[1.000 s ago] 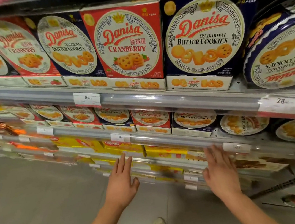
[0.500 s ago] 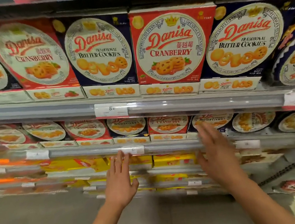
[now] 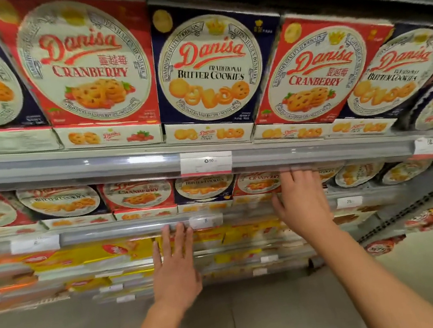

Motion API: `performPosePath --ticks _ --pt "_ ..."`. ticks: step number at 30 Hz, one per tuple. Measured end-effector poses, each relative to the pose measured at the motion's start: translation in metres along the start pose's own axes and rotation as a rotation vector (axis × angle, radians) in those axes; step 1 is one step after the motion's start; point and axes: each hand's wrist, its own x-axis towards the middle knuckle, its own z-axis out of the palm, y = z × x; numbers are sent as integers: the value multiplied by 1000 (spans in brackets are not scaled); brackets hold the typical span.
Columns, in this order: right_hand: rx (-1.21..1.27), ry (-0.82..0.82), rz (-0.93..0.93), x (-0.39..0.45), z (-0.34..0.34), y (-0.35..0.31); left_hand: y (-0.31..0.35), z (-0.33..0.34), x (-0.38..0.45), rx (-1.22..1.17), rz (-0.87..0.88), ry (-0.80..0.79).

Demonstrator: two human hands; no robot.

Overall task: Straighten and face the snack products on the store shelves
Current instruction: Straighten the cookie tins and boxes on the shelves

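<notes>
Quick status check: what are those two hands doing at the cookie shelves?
Right hand open at the red Cranberry cookie box, second shelf. Left hand open, held below, holding nothing. Nothing in the way.

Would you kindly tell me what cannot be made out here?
All in the head view:
- Red cardboard Cranberry box on the second shelf: right part hidden by the right hand.
- White paper price tag: print too small.
- Yellow packets beside the left hand: blurred, labels unreadable.

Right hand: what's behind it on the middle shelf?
The right hand covers the right part of a red Cranberry box and most of the box beside it; only a sliver shows. Whether the fingers touch either box cannot be told; they are blurred.
</notes>
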Motion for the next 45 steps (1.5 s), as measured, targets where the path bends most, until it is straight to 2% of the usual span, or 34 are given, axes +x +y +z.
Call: performPosePath --ticks 2,8,11,14,18,32,39,43,45 --pt "-5 -40 14 6 -4 -3 -2 4 0 -46 0 43" --pt "5 -105 52 15 -8 -2 -1 -10 3 -27 -6 -55" --pt "47 -28 40 12 1 1 -2 -12 1 -62 -29 -4" --pt "109 76 -14 4 11 10 2 -15 0 -56 -41 -54" --pt "165 197 -65 0 15 20 3 -15 1 -96 -51 -25" --pt "278 269 -156 -7 23 43 10 -16 2 -43 -86 -96" --pt "407 210 -248 -45 3 55 11 -19 2 -71 -84 -115" --pt "562 138 -215 -66 -4 61 7 -27 2 -112 -66 -117" --pt "626 80 -174 -74 0 60 3 -36 1 -158 -59 -62"
